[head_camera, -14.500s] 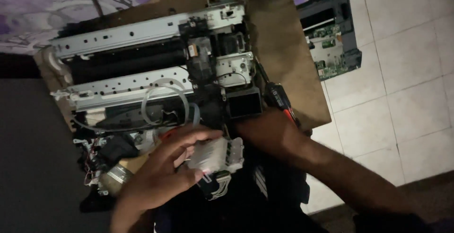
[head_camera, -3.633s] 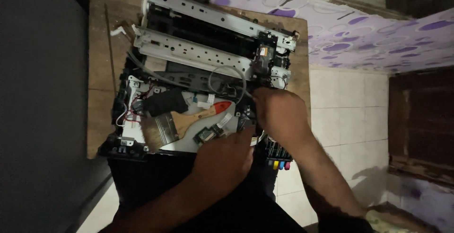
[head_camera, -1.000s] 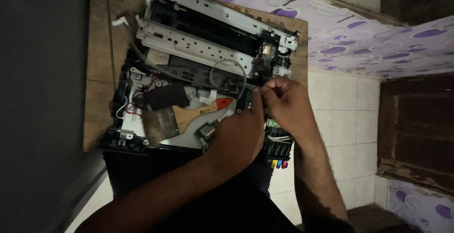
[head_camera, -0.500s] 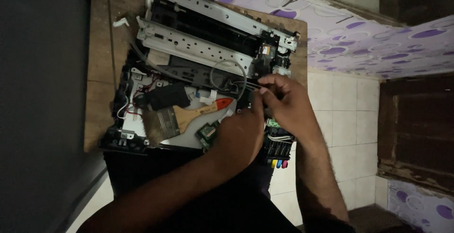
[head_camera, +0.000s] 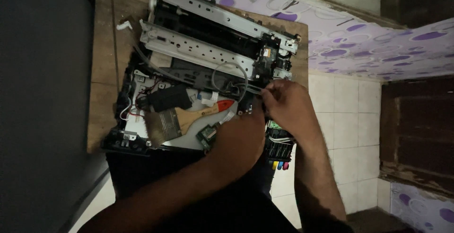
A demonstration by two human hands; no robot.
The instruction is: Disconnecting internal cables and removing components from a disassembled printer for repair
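1. Opened grey-and-black inkjet printer chassis with bare metal rails (head_camera: 208, 48): lay on the brown wooden counter (head_camera: 101, 72), its long axis running from upper left to lower right across the view.
2. Thin grey looped tube bundle (head_camera: 222, 70): arched over the middle of the chassis, its lower end running rightward to a point just beside the right hand; long axis there roughly level, pointing at the fingers.
3. Right hand (head_camera: 288, 107): the nearer hand to the tube end; grip pinched nearly closed at thumb and forefinger, apparently on the tube end, though the contact was too dark to confirm.
4. Left hand (head_camera: 239, 136): lay palm down over the chassis front edge, just below and left of the right hand; fingers hidden, so its grip could not be told.
5. Wooden-handled flat paintbrush with red-tipped handle (head_camera: 184, 119): lay loose inside the chassis, bristles left, handle pointing right toward the hands.
6. Small green circuit board (head_camera: 206, 136): touching or just beside the left hand.
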